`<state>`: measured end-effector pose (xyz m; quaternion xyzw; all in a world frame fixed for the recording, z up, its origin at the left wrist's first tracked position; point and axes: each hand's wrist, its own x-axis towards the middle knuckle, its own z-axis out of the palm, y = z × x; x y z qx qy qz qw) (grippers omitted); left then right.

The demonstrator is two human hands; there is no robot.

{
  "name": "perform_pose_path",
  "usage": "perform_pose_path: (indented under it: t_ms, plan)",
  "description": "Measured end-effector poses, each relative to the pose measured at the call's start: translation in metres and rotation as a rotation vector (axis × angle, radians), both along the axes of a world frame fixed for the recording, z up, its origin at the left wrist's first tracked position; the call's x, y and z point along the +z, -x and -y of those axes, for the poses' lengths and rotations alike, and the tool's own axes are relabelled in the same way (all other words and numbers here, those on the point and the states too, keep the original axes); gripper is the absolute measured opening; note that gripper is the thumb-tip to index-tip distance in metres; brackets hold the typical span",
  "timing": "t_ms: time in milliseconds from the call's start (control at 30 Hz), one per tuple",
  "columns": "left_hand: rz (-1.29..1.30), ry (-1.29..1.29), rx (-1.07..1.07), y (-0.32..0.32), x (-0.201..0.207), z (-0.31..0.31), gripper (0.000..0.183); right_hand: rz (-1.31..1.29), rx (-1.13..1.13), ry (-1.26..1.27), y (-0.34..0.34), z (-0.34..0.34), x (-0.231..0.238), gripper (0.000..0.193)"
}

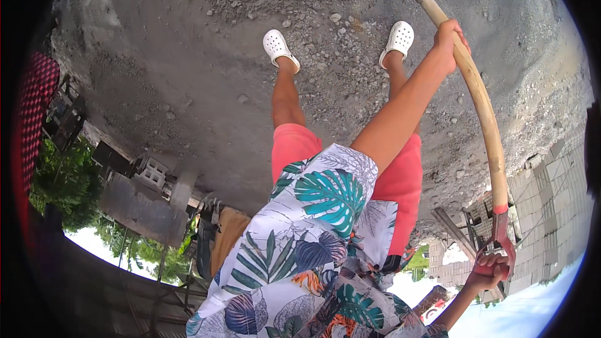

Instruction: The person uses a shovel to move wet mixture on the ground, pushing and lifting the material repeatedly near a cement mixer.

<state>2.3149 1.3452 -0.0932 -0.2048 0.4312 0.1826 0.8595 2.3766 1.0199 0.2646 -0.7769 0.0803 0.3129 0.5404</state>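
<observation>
A shovel with a long wooden shaft (483,103) runs from the top of the view down the right side to a red D-shaped grip (503,231). My left hand (451,40) reaches across my body and is wrapped round the shaft's upper-view part. At the other end, my right hand (490,270) is closed on the red grip. Only a pale edge shows at the top rim where the blade would be, so its load cannot be made out. Grey gravelly ground (338,31) lies beneath the shaft and around my feet.
My feet in white clogs (275,47) stand apart on loose stones and sand. Stacked grey blocks (548,200) are at the right. Hollow blocks (152,172) and a grey sheet-like panel (141,206) are at the left, with a red-and-black checked cloth (39,100) at the far left.
</observation>
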Motion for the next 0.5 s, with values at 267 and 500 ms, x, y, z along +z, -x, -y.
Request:
perform_pose_path:
  t_ms: [267, 500]
  plan:
    - [0.124, 0.081, 0.262, 0.056, -0.007, -0.081, 0.013, 0.028, 0.201, 0.021, -0.006, -0.11, 0.028, 0.011]
    - [-0.096, -0.182, 0.215, 0.336, -0.1, -0.179, 0.013, -0.12, 0.487, -0.083, 0.195, -0.23, -0.089, 0.022]
